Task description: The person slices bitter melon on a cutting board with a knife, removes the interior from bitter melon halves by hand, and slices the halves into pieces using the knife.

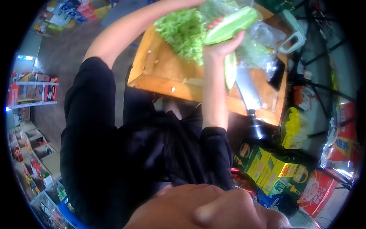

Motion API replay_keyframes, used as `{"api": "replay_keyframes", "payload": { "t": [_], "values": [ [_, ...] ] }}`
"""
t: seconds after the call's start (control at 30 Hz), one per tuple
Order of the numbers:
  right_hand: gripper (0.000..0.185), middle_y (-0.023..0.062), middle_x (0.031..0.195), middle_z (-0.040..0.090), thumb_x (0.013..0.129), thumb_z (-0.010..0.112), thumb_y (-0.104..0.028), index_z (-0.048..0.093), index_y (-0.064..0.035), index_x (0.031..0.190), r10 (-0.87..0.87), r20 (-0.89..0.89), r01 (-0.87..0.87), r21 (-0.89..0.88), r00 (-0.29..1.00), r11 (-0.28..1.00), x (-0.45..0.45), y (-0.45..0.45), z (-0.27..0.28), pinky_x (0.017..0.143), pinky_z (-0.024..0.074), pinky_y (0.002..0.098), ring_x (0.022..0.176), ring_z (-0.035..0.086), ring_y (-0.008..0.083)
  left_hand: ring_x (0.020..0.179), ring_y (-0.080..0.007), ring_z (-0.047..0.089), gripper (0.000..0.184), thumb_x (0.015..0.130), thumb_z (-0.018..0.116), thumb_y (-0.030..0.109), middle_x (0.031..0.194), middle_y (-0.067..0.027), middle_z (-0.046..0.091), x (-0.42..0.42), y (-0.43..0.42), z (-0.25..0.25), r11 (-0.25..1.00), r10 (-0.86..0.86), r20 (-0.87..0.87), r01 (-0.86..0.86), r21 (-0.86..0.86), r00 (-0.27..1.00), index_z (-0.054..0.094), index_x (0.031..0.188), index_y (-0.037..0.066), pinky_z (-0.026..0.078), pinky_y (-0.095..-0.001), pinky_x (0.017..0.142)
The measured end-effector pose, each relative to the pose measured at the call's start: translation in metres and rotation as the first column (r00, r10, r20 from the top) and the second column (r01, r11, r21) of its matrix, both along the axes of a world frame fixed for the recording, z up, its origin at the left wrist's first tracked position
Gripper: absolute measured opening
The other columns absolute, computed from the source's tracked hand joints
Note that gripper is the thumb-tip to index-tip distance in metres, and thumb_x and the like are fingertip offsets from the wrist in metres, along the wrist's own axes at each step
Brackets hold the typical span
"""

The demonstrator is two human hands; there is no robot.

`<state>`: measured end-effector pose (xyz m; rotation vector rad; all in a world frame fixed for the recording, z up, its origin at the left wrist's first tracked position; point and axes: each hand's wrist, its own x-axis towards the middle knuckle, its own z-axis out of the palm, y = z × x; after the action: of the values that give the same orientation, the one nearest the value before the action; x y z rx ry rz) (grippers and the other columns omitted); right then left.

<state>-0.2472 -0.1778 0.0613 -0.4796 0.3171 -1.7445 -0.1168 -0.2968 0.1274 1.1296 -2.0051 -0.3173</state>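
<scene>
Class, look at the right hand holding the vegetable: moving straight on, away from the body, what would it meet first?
Leaving aside the vegetable it holds, the right hand would probably meet the clear bag beyond, though depth is unclear.

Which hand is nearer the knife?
Right. The right hand holds a green vegetable just beyond the knife, not touching it. The left hand is out of sight; its forearm runs off the top edge, farther from the knife.
</scene>
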Motion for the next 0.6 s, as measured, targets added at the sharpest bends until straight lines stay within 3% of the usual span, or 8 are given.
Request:
{"api": "replay_keyframes", "payload": {
  "t": [0.03, 0.2, 0.23, 0.4, 0.47, 0.5, 0.53, 0.6],
  "values": [
    [0.063, 0.0089, 0.077, 0.059, 0.097, 0.025, -0.061, 0.051, -0.0042, 0.109, -0.015, -0.071, 0.015, -0.001, 0.997, 1.0, -0.004, 0.003, 0.001, 0.054, 0.0491, 0.0319, 0.065, 0.057, 0.0175, 0.079, -0.0306, 0.066, 0.027, 0.091, 0.057, 0.026, 0.086, -0.0166, 0.069, 0.009, 0.065, 0.029, 0.98, 0.037, 0.028, -0.041, 0.196, 0.999, 0.069, 0.097, 0.004, 0.049, -0.0403, 0.071],
    [0.069, 0.0083, 0.085, 0.057, 0.091, 0.041, -0.067, 0.049, -0.0049, 0.119, 0.227, -0.018, -0.228, -0.018, 0.974, 0.974, -0.045, 0.067, 0.005, 0.056, 0.0469, 0.0296, 0.072, 0.055, 0.0174, 0.083, -0.0223, 0.067, 0.028, 0.099, 0.053, 0.024, 0.087, -0.0095, 0.068, 0.092, 0.163, -0.06, 0.958, -0.165, -0.022, 0.165, 0.233, 0.986, 0.068, 0.096, 0.001, 0.051, -0.0348, 0.077],
    [0.072, 0.0092, 0.092, 0.056, 0.089, 0.047, -0.068, 0.05, -0.004, 0.12, 0.405, 0.004, -0.404, -0.081, 0.914, 0.911, -0.063, 0.081, -0.013, 0.056, 0.0445, 0.0304, 0.076, 0.053, 0.0182, 0.086, -0.0226, 0.067, 0.029, 0.1, 0.052, 0.024, 0.09, -0.01, 0.069, 0.107, 0.183, -0.072, 0.969, -0.138, 0.028, 0.129, 0.211, 0.99, 0.068, 0.098, 0.001, 0.051, -0.0357, 0.079],
    [0.075, 0.0093, 0.089, 0.049, 0.085, 0.056, -0.067, 0.048, -0.0055, 0.127, 0.554, -0.045, -0.55, 0.084, 0.831, 0.831, -0.087, 0.208, -0.038, 0.055, 0.0401, 0.0289, 0.073, 0.047, 0.019, 0.116, -0.0284, 0.06, 0.037, 0.103, 0.047, 0.028, 0.121, -0.018, 0.064, 0.161, 0.214, -0.138, 0.989, 0.112, 0.174, -0.127, 0.078, 0.978, 0.061, 0.123, 0.0, 0.046, -0.0407, 0.098],
    [0.073, 0.0095, 0.088, 0.048, 0.086, 0.056, -0.064, 0.047, -0.0041, 0.127, 0.588, -0.01, -0.576, 0.195, 0.809, 0.794, -0.089, 0.245, -0.051, 0.058, 0.0395, 0.0301, 0.074, 0.046, 0.0198, 0.136, -0.0355, 0.043, 0.05, 0.101, 0.05, 0.031, 0.142, -0.0228, 0.048, 0.159, 0.217, -0.169, 0.936, 0.349, 0.397, -0.331, -0.116, 0.849, 0.048, 0.138, -0.002, 0.036, -0.0424, 0.112],
    [0.073, 0.0097, 0.089, 0.048, 0.086, 0.057, -0.063, 0.046, -0.0042, 0.128, 0.582, -0.03, -0.561, 0.231, 0.813, 0.795, -0.089, 0.258, -0.056, 0.059, 0.0392, 0.0303, 0.075, 0.046, 0.0201, 0.146, -0.0373, 0.026, 0.062, 0.101, 0.048, 0.038, 0.153, -0.0252, 0.034, 0.147, 0.228, -0.164, 0.946, 0.235, 0.431, -0.307, 0.107, 0.871, 0.037, 0.144, -0.006, 0.023, -0.043, 0.12],
    [0.072, 0.0099, 0.09, 0.048, 0.087, 0.058, -0.061, 0.045, -0.0044, 0.129, 0.575, -0.051, -0.543, 0.267, 0.817, 0.796, -0.092, 0.269, -0.063, 0.06, 0.0389, 0.0305, 0.076, 0.045, 0.0203, 0.145, -0.0377, 0.027, 0.063, 0.102, 0.045, 0.042, 0.153, -0.0259, 0.033, 0.135, 0.239, -0.171, 0.948, 0.281, 0.514, -0.316, -0.02, 0.81, 0.039, 0.143, -0.005, 0.022, -0.0443, 0.12],
    [0.071, 0.0102, 0.092, 0.047, 0.087, 0.059, -0.06, 0.044, -0.0045, 0.13, 0.533, -0.017, -0.505, 0.299, 0.846, 0.81, -0.095, 0.285, -0.071, 0.061, 0.0388, 0.0306, 0.078, 0.044, 0.0204, 0.15, -0.0302, 0.016, 0.065, 0.104, 0.037, 0.043, 0.16, -0.0202, 0.021, 0.122, 0.249, -0.167, 0.944, 0.199, 0.564, -0.311, 0.108, 0.801, 0.025, 0.153, 0.0, 0.015, -0.0402, 0.123]
  ]
}}
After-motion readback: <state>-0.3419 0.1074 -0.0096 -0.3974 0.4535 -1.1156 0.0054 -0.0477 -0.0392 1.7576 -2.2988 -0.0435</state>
